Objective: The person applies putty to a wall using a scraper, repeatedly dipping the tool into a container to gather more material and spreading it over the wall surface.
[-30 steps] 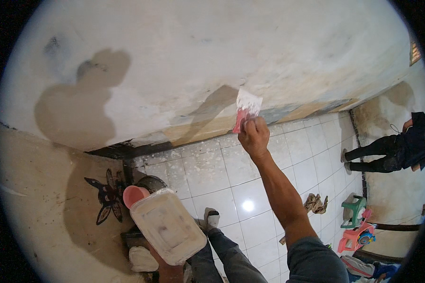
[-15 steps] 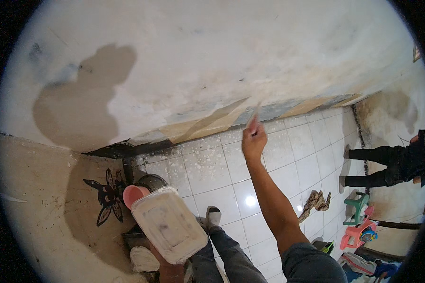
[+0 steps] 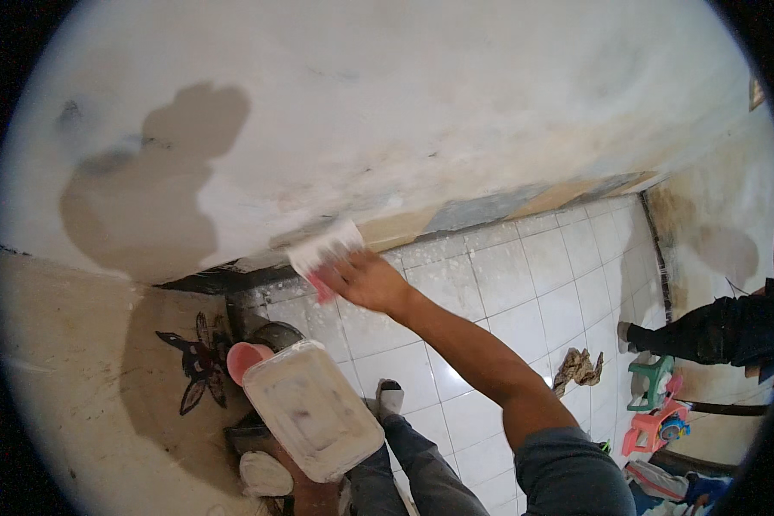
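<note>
My right hand is closed around a wide putty scraper with a whitish, smeared blade and some pink-red near the grip; motion blurs it. The blade is at the lower strip of the wall, just above the floor; I cannot tell whether it touches. A white rectangular tray, coated with pale putty, is tilted in front of my legs at lower left. My left hand does not show; a reddish-brown shape below the tray is too unclear to name.
Beside the tray are a pink tub and a dark bucket. White tiles carry pale splatters. A crumpled cloth, a green stool and a pink stool lie rightward. Another person stands at the far right.
My right hand has swung left along the wall's base with the scraper, whose blade now shows its broad face. The other person's legs have shifted; the tray has hardly moved.
</note>
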`<move>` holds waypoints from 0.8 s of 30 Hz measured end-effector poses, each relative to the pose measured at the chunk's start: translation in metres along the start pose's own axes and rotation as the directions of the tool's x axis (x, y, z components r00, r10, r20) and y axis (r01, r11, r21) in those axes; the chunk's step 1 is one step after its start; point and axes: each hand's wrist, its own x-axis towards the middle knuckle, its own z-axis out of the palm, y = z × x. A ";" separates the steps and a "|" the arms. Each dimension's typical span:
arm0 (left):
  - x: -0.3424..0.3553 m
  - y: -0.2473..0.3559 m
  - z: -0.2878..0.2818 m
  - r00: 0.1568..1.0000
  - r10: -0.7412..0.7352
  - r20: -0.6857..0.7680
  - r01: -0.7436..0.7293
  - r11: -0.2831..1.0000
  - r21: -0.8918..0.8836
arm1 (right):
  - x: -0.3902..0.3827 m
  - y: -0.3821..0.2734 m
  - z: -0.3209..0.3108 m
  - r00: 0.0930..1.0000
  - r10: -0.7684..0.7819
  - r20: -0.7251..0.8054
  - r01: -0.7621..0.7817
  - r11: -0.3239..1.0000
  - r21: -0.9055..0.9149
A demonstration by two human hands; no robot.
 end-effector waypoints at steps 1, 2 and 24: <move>0.000 0.001 0.001 1.000 -0.001 0.001 0.001 1.000 0.000 | -0.024 -0.007 -0.001 0.999 -0.030 -0.031 0.030 0.999 0.015; -0.001 0.001 0.002 1.000 0.006 0.006 -0.006 1.000 0.002 | -0.048 -0.012 -0.005 0.997 0.046 0.059 -0.052 0.993 0.104; 0.060 -0.004 0.055 0.977 -0.087 0.195 0.101 0.993 -0.067 | 0.060 -0.062 -0.212 0.402 0.875 0.269 -0.231 -0.187 0.955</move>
